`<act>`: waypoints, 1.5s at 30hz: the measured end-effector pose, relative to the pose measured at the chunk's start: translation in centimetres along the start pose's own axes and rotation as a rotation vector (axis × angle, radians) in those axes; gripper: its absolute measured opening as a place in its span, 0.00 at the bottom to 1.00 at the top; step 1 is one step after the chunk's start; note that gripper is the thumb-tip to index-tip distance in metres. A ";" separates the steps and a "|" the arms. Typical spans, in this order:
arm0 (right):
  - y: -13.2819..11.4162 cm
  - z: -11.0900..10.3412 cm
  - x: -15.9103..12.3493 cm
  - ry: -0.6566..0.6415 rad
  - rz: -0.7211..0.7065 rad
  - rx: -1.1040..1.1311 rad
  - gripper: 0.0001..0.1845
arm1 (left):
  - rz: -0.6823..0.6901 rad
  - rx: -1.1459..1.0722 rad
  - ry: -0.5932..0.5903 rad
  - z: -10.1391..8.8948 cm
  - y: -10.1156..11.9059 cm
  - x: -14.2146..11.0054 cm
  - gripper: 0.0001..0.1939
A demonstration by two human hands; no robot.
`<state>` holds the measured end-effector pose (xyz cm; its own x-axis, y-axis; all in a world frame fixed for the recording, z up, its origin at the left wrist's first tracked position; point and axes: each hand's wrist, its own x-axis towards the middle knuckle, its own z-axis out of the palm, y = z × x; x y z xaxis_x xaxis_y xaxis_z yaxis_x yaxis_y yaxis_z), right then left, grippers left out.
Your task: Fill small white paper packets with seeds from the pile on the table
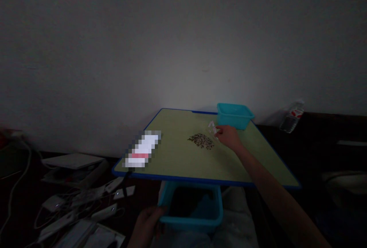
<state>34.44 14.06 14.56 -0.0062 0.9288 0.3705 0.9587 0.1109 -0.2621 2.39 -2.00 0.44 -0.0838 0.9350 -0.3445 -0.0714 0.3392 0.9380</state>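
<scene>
My right hand (pixel 228 137) reaches over the table and pinches a small clear plastic piece (pixel 212 127), whose exact kind I cannot make out. Just left of it, a loose pile of small dark and pale seed-like bits (pixel 202 141) is spread on the tabletop. Below the table's front edge, my left hand (pixel 149 219) grips the left rim of a blue plastic bin (pixel 190 221) resting on my lap. Dark contents, unclear in the shadow, fill part of that bin.
The yellowish table (pixel 172 160) has a blue edge. A second blue bin (pixel 233 116) stands at its back right corner, and a blurred phone-like screen (pixel 143 150) lies left. Power strips and cables (pixel 104 212) cover the floor left. A plastic bottle (pixel 292 118) is at right.
</scene>
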 end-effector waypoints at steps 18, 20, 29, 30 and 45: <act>-2.4 4.8 6.4 -0.091 -0.194 0.121 0.13 | 0.016 0.036 -0.029 -0.2 0.6 -0.3 0.20; -2.8 5.1 6.8 -0.113 -0.239 0.135 0.13 | 0.017 0.038 -0.039 -0.3 0.7 -0.4 0.20; -4.4 5.4 6.4 -0.145 -0.380 0.220 0.12 | -0.014 0.055 -0.018 -0.8 0.1 0.1 0.19; -4.5 5.4 6.2 -0.146 -0.387 0.229 0.12 | -0.024 0.058 -0.018 -0.8 0.0 0.1 0.19; -4.3 3.6 5.0 -0.189 -0.486 0.189 0.11 | 0.028 0.076 -0.029 -0.9 -0.4 0.4 0.20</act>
<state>29.32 19.47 14.35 -0.5025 0.8003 0.3270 0.7651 0.5878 -0.2629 1.53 -1.87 -0.09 -0.0560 0.9466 -0.3175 0.0068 0.3183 0.9480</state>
